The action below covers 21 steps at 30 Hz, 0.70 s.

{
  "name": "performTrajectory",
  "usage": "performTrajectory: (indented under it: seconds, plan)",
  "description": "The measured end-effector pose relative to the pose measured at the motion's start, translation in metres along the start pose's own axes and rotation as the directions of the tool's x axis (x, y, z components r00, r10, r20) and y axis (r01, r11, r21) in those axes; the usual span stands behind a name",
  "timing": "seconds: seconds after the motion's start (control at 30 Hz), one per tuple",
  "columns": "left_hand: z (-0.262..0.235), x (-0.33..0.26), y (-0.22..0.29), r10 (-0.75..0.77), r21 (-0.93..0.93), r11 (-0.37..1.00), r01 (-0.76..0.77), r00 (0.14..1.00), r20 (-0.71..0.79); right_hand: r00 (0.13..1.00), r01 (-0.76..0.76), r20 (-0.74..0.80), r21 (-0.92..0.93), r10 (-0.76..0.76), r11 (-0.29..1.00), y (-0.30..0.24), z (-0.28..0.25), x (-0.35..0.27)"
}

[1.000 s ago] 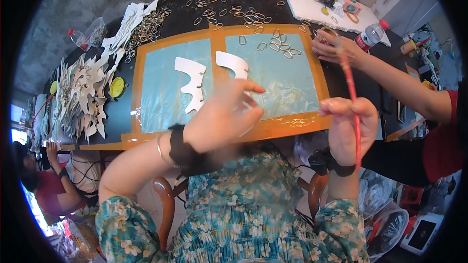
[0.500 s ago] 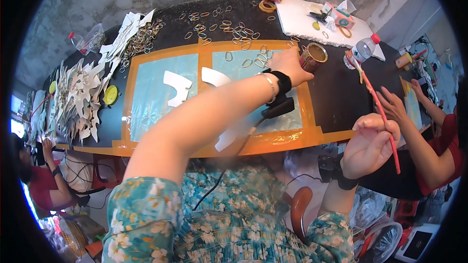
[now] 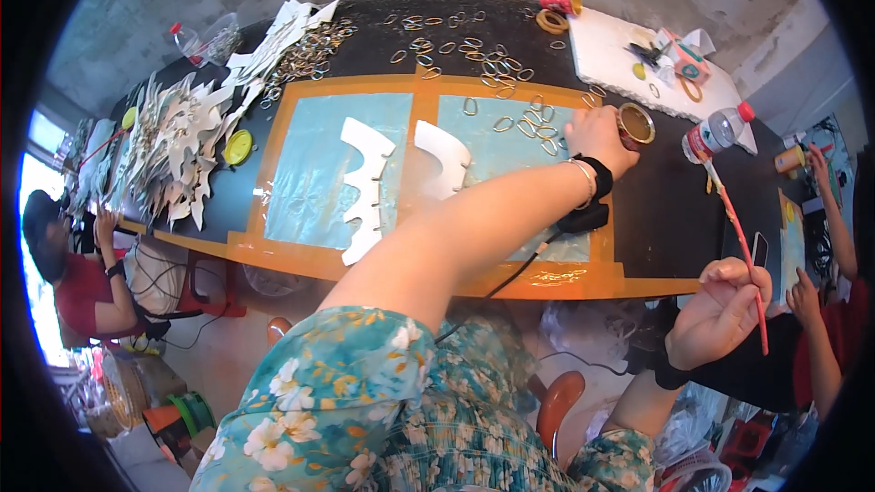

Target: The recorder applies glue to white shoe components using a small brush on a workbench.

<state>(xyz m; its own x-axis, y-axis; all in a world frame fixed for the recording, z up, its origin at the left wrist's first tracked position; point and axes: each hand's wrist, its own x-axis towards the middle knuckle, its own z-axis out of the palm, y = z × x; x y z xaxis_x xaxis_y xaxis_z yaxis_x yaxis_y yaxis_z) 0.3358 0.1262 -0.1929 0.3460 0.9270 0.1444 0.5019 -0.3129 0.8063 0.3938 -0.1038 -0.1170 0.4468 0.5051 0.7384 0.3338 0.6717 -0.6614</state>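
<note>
One red, pale-tipped brush (image 3: 736, 228) pinched in right grip (image 3: 723, 314); left grip (image 3: 602, 140): closure unclear.

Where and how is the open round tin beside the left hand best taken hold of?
The tin is probably best gripped around its outer wall, coming from the left, where the left hand is. It is round and open-topped, with brown contents inside, so a curved grip outside should avoid them.

A person is wearing a teal floral garment (image 3: 456, 442).
White blossoms are patterning its sleeves (image 3: 314, 392); black straps (image 3: 599, 178) are circling both wrists, a thin bangle (image 3: 584, 181) and black cable (image 3: 510, 279) accompanying the left.
</note>
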Motion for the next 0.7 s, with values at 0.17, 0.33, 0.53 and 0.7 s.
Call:
performTrajectory:
  seconds: [0.17,0.33,0.53,0.7]
  plan:
    - [-0.006,0.001,-0.003,-0.008,-0.046,0.999,0.008,1.000,-0.005,1.000,-0.009,0.019,0.020,0.009,1.000,-0.006,0.003,0.006]
    - [-0.031,0.004,-0.004,0.040,-0.098,0.994,-0.049,0.995,-0.087,0.997,-0.038,0.066,-0.002,0.038,0.999,-0.010,0.009,0.009]
    - [-0.132,0.026,-0.034,-0.062,-0.035,0.998,0.059,0.993,-0.105,0.968,-0.180,0.189,0.075,0.163,0.981,-0.022,0.018,0.026]
    - [-0.233,0.049,-0.113,-0.082,0.009,0.996,0.085,0.985,-0.155,0.892,-0.407,0.270,0.132,0.362,0.904,-0.032,0.026,0.051]
